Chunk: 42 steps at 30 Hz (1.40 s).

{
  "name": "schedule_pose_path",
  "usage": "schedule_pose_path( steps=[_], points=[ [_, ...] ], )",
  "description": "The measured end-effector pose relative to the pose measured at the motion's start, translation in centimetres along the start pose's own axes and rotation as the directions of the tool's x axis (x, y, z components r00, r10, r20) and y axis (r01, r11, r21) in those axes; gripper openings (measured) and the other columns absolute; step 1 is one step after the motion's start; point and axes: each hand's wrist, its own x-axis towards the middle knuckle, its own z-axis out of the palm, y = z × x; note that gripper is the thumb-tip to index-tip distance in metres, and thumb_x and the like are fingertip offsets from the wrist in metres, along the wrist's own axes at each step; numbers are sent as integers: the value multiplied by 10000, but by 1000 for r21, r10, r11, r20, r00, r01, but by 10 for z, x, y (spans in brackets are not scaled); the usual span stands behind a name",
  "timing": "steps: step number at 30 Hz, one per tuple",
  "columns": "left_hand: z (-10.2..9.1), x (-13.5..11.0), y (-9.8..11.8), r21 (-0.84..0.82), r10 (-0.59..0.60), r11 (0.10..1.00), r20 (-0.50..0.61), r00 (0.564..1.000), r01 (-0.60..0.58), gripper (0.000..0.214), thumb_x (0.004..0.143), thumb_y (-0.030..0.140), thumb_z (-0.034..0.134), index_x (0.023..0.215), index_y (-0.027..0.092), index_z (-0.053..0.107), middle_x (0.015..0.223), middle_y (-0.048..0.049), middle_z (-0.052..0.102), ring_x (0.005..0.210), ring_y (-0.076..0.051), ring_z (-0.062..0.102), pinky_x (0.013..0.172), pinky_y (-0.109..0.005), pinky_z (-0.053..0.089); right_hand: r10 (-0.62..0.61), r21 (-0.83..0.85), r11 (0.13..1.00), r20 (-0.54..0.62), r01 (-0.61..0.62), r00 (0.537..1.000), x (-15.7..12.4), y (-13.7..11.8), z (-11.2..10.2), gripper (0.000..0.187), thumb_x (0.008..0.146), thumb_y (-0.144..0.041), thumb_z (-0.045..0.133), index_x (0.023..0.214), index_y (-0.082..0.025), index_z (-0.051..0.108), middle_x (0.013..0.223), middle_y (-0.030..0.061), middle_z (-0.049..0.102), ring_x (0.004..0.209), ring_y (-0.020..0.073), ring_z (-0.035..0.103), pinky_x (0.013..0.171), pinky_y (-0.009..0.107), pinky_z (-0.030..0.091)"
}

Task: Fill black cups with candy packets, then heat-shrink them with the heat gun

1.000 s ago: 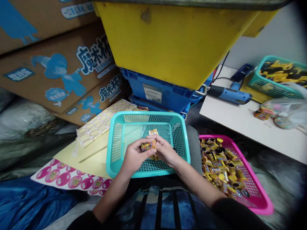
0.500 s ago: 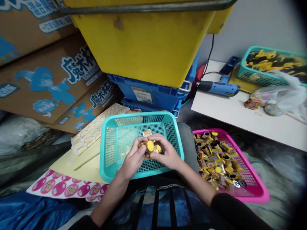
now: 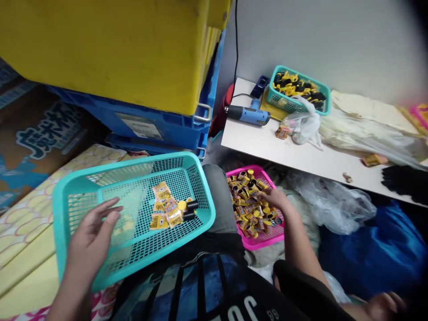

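Note:
My left hand [image 3: 93, 238] hovers over the left part of the teal basket [image 3: 199, 178], fingers apart and nothing in them. Inside that basket lie several printed yellow label sleeves [image 3: 161, 192] and a few small black bottles [image 3: 191, 205], with a yellow cap [image 3: 182, 205] beside them. My right hand [image 3: 277, 199] reaches over the right side of the pink basket [image 3: 259, 243], its fingers stretched out at the pile and nothing visible in them. That basket holds many small labelled bottles [image 3: 247, 207], some with yellow caps, others with dark open tops.
On the white table [image 3: 254, 142] are a blue heat gun [image 3: 249, 115], a small teal basket [image 3: 281, 101] of yellow-and-black parts, and plastic bags [image 3: 306, 122]. Stacked yellow [image 3: 133, 58] and blue crates [image 3: 174, 133] stand ahead. Cardboard boxes [image 3: 50, 129] are at left.
My hands have parted; the small yellow-capped bottle is no longer between them. My right hand has moved right to the pink basket, my left hand leftward. The view has turned right.

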Motion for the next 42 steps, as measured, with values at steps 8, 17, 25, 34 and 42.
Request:
schedule_pose_path(
  steps=[8, 17, 25, 34, 42],
  points=[
    [-29, 5, -11, 553, 116, 832, -249, 962, 43, 742, 775, 455, 598, 1391, 112, 370, 1480, -193, 316, 1377, -392, 262, 1107, -554, 219, -659, 330, 718, 38, 613, 751, -41, -123, 66, 328, 905, -407, 449, 1124, -238, 625, 1127, 97, 633, 1053, 255, 571, 968, 448, 408],
    [-39, 10, -45, 462, -332, 797, -203, 921, 389, 573, 871, 426, 428, 1324, 75, 420, 1188, -279, 589, 1080, -452, 576, 859, -551, 448, -684, 489, 719, 377, 493, 624, -151, -191, 202, 519, 794, -337, 637, 1288, -251, 503, 1444, 106, 369, 1353, 449, 206, 1086, 647, 175],
    [-59, 12, -52, 235, -347, 888, -221, 912, 395, 480, 824, 380, 502, 1250, 159, 514, 1166, -131, 645, 1070, -321, 606, 942, -444, 464, -815, 350, 490, -141, 798, 562, -115, -212, 88, 271, 943, -289, 412, 1104, -238, 625, 1173, 89, 594, 1151, 229, 520, 1047, 460, 361],
    [-112, 10, -62, 6, -388, 913, -295, 873, 407, 509, 769, 420, 517, 1205, 161, 548, 1167, -108, 646, 1058, -307, 610, 965, -455, 452, -658, 516, 689, 149, 510, 738, -86, -213, 86, 530, 888, -547, 471, 1338, -267, 454, 1321, 67, 531, 1199, 262, 502, 1014, 433, 400],
    [-146, 20, -86, -67, -438, 883, -469, 767, 464, 488, 817, 418, 429, 1214, 160, 549, 1208, -121, 636, 1127, -317, 584, 984, -443, 436, -740, 611, 576, 108, 543, 664, -37, -327, 180, 687, 809, -643, 503, 1346, -219, 438, 1374, 93, 482, 1243, 271, 457, 1068, 442, 335]
  ],
)
